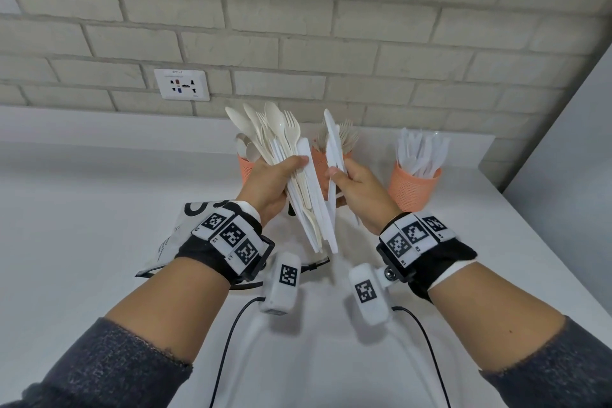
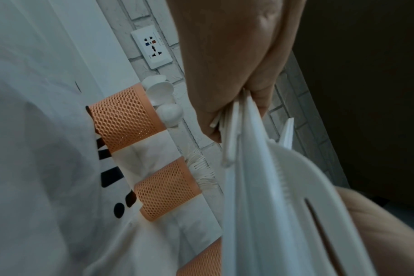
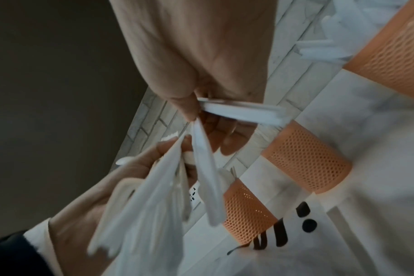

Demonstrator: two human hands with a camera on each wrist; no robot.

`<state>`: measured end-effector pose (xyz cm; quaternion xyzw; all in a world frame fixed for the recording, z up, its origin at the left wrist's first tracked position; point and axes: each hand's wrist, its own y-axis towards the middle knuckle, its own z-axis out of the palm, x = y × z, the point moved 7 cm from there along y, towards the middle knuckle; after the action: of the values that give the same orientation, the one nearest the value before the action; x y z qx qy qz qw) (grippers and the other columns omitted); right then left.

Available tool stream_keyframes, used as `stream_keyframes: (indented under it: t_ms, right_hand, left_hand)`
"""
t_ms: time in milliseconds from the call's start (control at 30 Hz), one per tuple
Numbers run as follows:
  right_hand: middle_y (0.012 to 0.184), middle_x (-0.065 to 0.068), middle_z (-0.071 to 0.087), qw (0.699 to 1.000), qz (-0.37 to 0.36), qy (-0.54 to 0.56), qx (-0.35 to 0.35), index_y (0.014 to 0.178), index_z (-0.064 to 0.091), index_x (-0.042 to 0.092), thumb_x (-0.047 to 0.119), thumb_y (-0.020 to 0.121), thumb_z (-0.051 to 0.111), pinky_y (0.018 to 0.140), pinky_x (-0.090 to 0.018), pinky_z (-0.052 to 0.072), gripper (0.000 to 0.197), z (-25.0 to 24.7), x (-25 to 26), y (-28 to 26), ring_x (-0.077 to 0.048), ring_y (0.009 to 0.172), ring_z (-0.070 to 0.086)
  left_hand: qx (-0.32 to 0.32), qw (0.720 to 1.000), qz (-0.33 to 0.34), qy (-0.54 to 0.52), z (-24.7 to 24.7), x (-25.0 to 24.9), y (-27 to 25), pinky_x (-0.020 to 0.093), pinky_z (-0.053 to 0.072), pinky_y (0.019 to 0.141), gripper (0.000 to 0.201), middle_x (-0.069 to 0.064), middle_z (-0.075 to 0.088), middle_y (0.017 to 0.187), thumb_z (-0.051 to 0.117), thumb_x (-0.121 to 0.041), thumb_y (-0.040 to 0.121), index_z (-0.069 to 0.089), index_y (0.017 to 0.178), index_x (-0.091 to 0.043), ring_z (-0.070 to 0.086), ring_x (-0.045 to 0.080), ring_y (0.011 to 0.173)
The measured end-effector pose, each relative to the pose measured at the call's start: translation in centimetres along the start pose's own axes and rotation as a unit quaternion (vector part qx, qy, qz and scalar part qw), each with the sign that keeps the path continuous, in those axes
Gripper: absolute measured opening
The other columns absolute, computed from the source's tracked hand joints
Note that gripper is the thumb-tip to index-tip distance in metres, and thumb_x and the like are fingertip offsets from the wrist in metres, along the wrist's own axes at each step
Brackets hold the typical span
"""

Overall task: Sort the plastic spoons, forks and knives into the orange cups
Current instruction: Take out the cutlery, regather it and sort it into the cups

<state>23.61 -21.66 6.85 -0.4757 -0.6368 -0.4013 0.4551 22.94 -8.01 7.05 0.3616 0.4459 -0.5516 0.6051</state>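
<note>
Both hands were raised: the left hand gripped a mixed cutlery bundle. Right hand pinched white knives, seemingly two, before three orange cups.

A wall of pale grey painted brick fills the view from nine to three o'clock. A white rectangular socket plate sits at eleven o'clock, above the smooth white countertop.
</note>
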Motion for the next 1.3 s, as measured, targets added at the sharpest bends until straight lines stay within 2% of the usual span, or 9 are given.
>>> stream_keyframes:
  t_ms: [200,367,433,533,600,700,1000,1133,1300]
  right_hand:
    - [0.072,-0.007,0.065,0.995,-0.001,0.101,-0.004,0.092,0.057,0.007,0.014,0.095,0.049,0.057,-0.025,0.056,0.012,-1.6,0.6,0.0,-0.014,0.058,0.066]
    - [0.062,0.002,0.040,0.998,0.004,0.057,0.008,0.102,0.053,0.019,0.025,0.099,0.041,0.045,-0.021,0.031,0.015,-1.3,0.2,0.1,-0.010,0.048,0.037]
    - [0.060,0.007,0.045,0.998,-0.007,0.041,0.045,0.104,0.057,0.023,0.029,0.093,0.053,0.043,-0.021,0.032,0.013,-0.1,0.4,-0.4,-0.007,0.045,0.041]
    - [0.083,-0.001,0.070,0.998,-0.028,0.004,0.051,0.098,0.063,0.015,0.018,0.084,0.067,0.063,-0.028,0.057,0.015,0.3,0.6,-0.4,-0.011,0.071,0.067]
    - [0.097,-0.012,0.070,0.999,-0.007,0.006,0.054,0.106,0.063,0.010,0.016,0.087,0.063,0.074,-0.036,0.058,0.020,-0.1,0.3,-0.2,-0.020,0.083,0.068]
    - [0.088,0.002,0.069,0.996,0.009,0.033,0.087,0.109,0.062,0.018,0.019,0.092,0.056,0.072,-0.028,0.056,0.018,-0.4,-0.1,-0.2,-0.011,0.077,0.067]
    - [0.054,0.011,0.062,0.981,0.024,0.152,0.115,0.095,0.063,0.013,0.007,0.096,0.044,0.036,-0.011,0.029,0.020,-1.2,-0.8,0.0,-0.001,0.043,0.042]
    - [0.071,0.007,0.069,0.972,0.045,0.195,0.120,0.090,0.064,0.012,0.010,0.097,0.042,0.068,-0.020,0.053,0.023,-1.3,-1.3,0.1,-0.007,0.069,0.064]
    - [0.067,0.002,0.055,0.998,0.012,0.012,0.063,0.066,0.052,0.016,0.028,0.100,0.035,0.080,-0.030,0.043,0.040,-2.6,-0.9,0.2,-0.014,0.068,0.050]
  left_hand:
    - [-0.011,1.000,0.008,-0.015,-0.3,0.1,0.6,0.037,0.055,0.074,0.018,0.005,0.064,0.085,0.061,0.000,0.085,0.057,0.090,-0.017,0.064,0.019,0.078]
    - [-0.009,1.000,0.002,-0.015,0.2,0.4,0.9,0.026,0.056,0.058,0.016,0.003,0.065,0.078,0.061,0.000,0.085,0.060,0.097,-0.010,0.065,0.017,0.071]
    - [0.002,1.000,-0.004,-0.018,0.9,0.7,0.9,0.031,0.059,0.063,0.022,0.008,0.068,0.086,0.062,0.000,0.084,0.061,0.106,-0.004,0.068,0.022,0.077]
    - [0.015,0.999,-0.007,-0.030,1.5,1.0,0.8,0.034,0.060,0.070,0.032,0.014,0.068,0.099,0.063,0.001,0.083,0.059,0.115,0.001,0.069,0.025,0.084]
    - [0.026,0.999,-0.005,-0.039,1.7,1.0,0.9,0.033,0.060,0.070,0.034,0.014,0.068,0.102,0.063,0.002,0.083,0.058,0.117,0.002,0.069,0.024,0.085]
    - [0.038,0.999,-0.005,-0.037,1.5,1.0,1.1,0.033,0.059,0.065,0.025,0.012,0.070,0.088,0.062,0.002,0.083,0.061,0.108,0.004,0.069,0.021,0.075]
    - [0.072,0.997,-0.013,-0.032,2.2,0.8,0.9,0.026,0.056,0.055,0.007,0.005,0.068,0.062,0.059,0.004,0.085,0.060,0.081,-0.002,0.067,0.014,0.057]
    - [0.099,0.993,-0.036,-0.050,3.0,1.2,0.8,0.030,0.057,0.057,0.004,0.010,0.065,0.071,0.058,0.002,0.087,0.059,0.091,0.002,0.067,0.017,0.060]
    - [0.035,0.994,-0.072,-0.072,1.9,2.2,1.9,0.025,0.058,0.059,0.004,0.008,0.070,0.073,0.062,-0.003,0.086,0.062,0.090,-0.001,0.070,0.012,0.065]
